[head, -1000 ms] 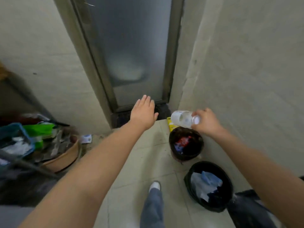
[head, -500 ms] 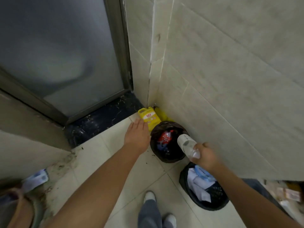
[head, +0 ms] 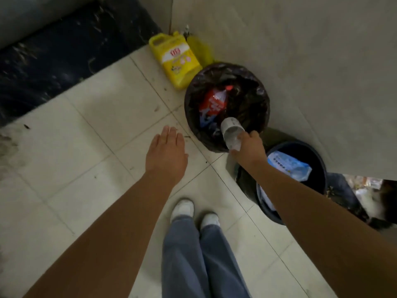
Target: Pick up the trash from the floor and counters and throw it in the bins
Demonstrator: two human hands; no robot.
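Head view looks down on the right hand (head: 250, 148) gripping a clear plastic bottle (head: 231, 133) by its cap end, base tilted over the rim of the black-lined bin (head: 191, 97) by the wall. Left hand (head: 166, 154) hovers flat and empty above the tiled floor (head: 96, 130). Seemingly empty, the bottle should be light, smooth and easily crushed; the narrow neck looks the surest hold. A second bin (head: 318, 160) stands just beside.
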